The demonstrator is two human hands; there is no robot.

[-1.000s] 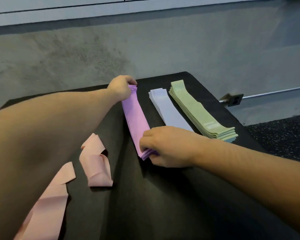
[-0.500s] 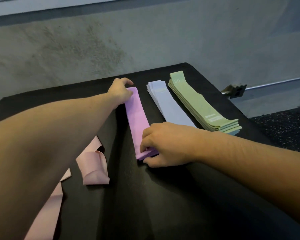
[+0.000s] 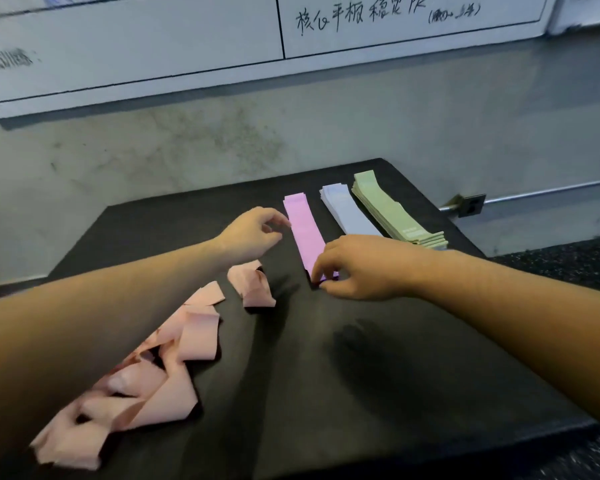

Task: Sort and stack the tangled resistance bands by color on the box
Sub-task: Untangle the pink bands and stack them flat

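Pink bands (image 3: 146, 368) sit tangled at the box's (image 3: 361, 375) left; my left hand (image 3: 253, 233) hovers loosely curled, empty. Right hand (image 3: 364, 268) pinches the purple stack's (image 3: 305, 230) near end, so I'd square its edges with the lavender (image 3: 347, 213) and green (image 3: 388, 209) stacks.

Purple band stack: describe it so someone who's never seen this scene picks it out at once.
On the black box below the whiteboard, three flat stacks lie side by side at the far right. The purple band stack is the leftmost, next to the lavender-grey stack and then the green stack. It is the only vivid purple one, and the right hand pinches its near end.
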